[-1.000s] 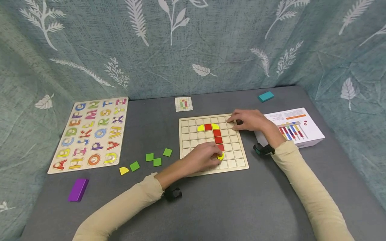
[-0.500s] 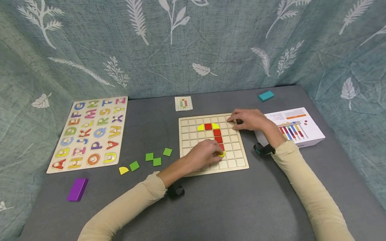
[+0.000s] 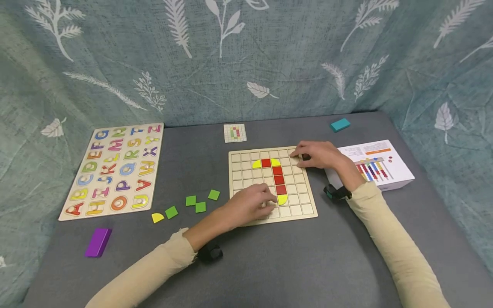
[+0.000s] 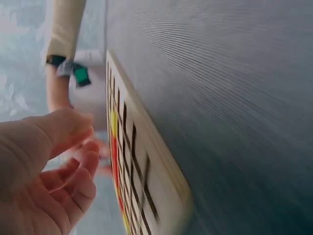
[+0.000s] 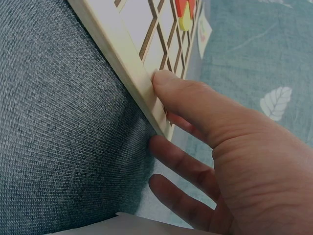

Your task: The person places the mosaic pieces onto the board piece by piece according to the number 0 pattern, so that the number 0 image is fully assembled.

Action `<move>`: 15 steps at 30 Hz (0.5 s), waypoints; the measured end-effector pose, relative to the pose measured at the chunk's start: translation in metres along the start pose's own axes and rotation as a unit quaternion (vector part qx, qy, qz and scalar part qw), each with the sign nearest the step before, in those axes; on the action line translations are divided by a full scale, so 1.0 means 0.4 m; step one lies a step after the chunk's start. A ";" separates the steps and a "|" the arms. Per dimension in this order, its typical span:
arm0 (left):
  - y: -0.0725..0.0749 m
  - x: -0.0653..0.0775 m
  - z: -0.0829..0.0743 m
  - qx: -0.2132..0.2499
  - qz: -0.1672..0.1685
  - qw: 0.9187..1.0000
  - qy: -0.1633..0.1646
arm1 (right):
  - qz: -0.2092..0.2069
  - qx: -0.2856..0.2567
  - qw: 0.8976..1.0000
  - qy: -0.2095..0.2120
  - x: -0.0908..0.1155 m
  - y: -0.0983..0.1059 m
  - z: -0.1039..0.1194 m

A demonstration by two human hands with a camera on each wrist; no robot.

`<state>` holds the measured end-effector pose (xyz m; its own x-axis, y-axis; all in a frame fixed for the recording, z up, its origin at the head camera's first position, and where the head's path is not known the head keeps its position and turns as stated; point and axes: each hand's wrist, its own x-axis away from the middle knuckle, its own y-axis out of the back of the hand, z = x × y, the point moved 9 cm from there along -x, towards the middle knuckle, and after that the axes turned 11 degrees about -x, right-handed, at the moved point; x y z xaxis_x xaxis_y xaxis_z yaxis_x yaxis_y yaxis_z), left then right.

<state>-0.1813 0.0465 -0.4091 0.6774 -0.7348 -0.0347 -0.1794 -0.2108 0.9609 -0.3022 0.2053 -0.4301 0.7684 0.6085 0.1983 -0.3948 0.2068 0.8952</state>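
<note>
A wooden grid board [image 3: 296,209] lies on the table. In it, red square tiles [image 3: 279,180] run down one column, with a yellow quarter-round tile [image 3: 282,199] at the lower end. Another red square [image 3: 265,163] sits at the top between two yellow quarter-rounds [image 3: 256,164]. My left hand [image 3: 252,205] hovers over the lower board, just left of the lower yellow tile; in the left wrist view its loosely bent fingers [image 4: 80,188] hold nothing. My right hand [image 3: 319,155] rests on the board's far right corner, its thumb [image 5: 168,81] on the wooden border.
Green squares [image 3: 200,207] and a yellow quarter-round [image 3: 158,217] lie left of the board. A pattern card [image 3: 235,133] is behind it. An alphabet puzzle [image 3: 115,171] and purple block [image 3: 98,242] are left; a white box [image 3: 393,171] and teal block [image 3: 340,125] right.
My left hand has let go of the lower yellow tile and drawn back a little to the left, so the tile now shows fully in its cell. The right hand stays put.
</note>
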 end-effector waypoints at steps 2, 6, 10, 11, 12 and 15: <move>0.019 0.046 0.037 0.019 -0.012 1.000 0.018 | -0.001 -0.001 1.000 0.002 -0.001 0.000 0.001; 0.060 0.150 0.134 0.039 -0.040 0.996 0.063 | -0.002 -0.002 1.000 0.003 -0.001 0.001 0.002; 0.090 0.247 0.227 0.063 -0.071 0.989 0.112 | -0.003 0.000 1.000 0.005 -0.002 0.001 0.002; 0.096 0.269 0.245 0.069 -0.079 0.987 0.122 | -0.003 -0.001 1.000 0.005 -0.003 0.000 0.002; 0.098 0.290 0.260 0.076 -0.083 0.985 0.133 | -0.003 -0.001 1.000 0.006 -0.004 -0.001 0.002; 0.102 0.339 0.288 0.090 -0.093 0.980 0.154 | -0.002 -0.002 1.000 0.005 -0.004 -0.001 0.003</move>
<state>-0.1792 -0.1360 -0.4061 0.8887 -0.4489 -0.0934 -0.1363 -0.4531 0.8810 -0.3026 0.2034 -0.4303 0.7653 0.6148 0.1906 -0.3937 0.2128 0.8943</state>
